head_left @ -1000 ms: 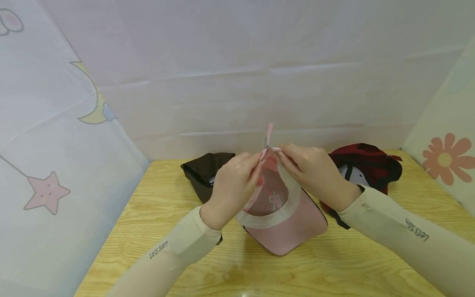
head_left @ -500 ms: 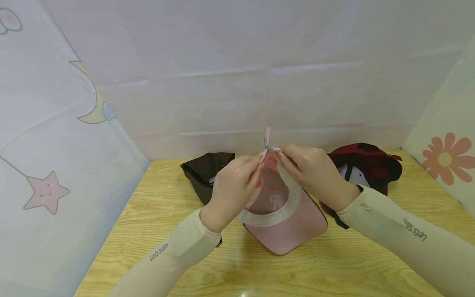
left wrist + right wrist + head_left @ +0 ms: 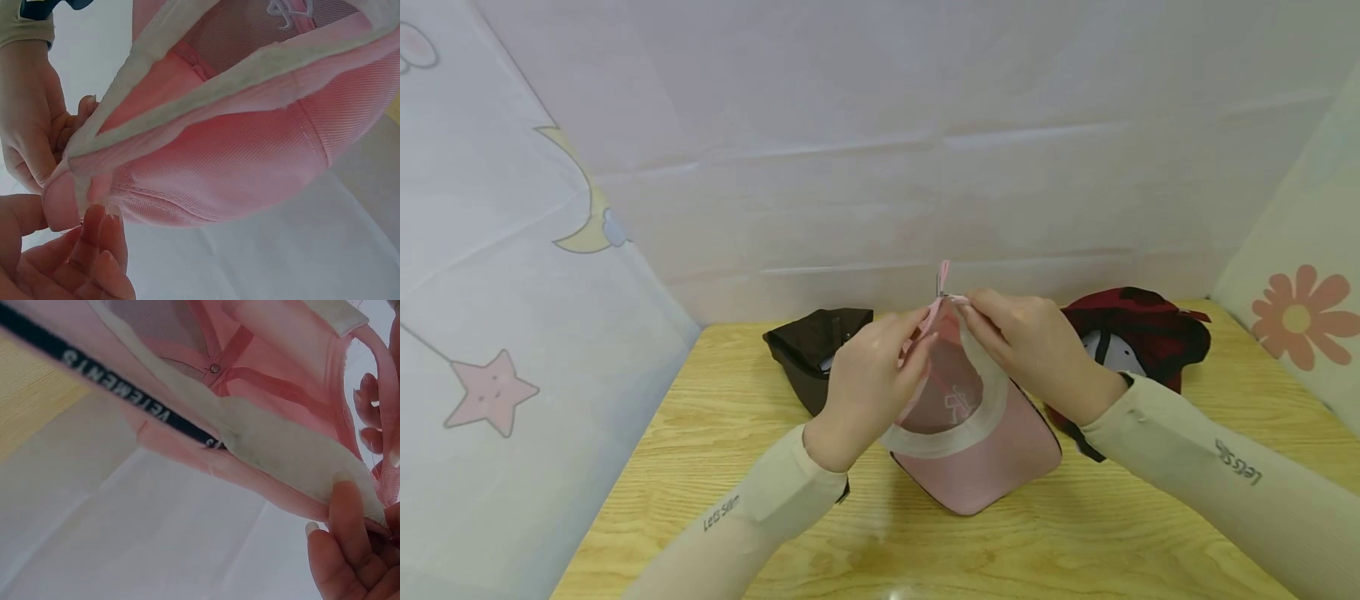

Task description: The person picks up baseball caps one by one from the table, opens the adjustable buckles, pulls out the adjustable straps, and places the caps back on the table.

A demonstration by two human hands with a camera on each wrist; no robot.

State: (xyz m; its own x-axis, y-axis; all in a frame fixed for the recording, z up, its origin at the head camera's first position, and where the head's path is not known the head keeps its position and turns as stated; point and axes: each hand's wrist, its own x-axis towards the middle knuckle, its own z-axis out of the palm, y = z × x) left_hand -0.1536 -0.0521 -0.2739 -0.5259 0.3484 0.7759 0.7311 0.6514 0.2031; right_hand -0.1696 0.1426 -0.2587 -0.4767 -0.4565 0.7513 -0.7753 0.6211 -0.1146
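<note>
A pink baseball cap (image 3: 992, 479) hangs over the table, its white-lined inside facing me and its brim pointing down toward me. My left hand (image 3: 868, 383) holds the pink back strap (image 3: 61, 201) between thumb and fingers, the thumb somewhat apart from the index finger. Opposite it, my right hand (image 3: 1033, 346) pinches the cap's rear edge beside the strap. Between the hands, a small metal buckle (image 3: 939, 286) sits on the strap, whose loose end (image 3: 945, 268) sticks up. Dark lettered tape (image 3: 119, 384) runs along the cap in the right wrist view.
A dark brown cap (image 3: 801, 362) lies behind my left hand. Farther right is a red and black cap (image 3: 1138, 333) with a white patch, partly behind my right forearm. The wooden table (image 3: 700, 433) meets pale printed cloth walls (image 3: 850, 192) at the back and sides.
My left thumb has come slightly away from the index finger, showing more of the strap. The strap's upright end has shifted a little. My right hand stays nearly where it was.
</note>
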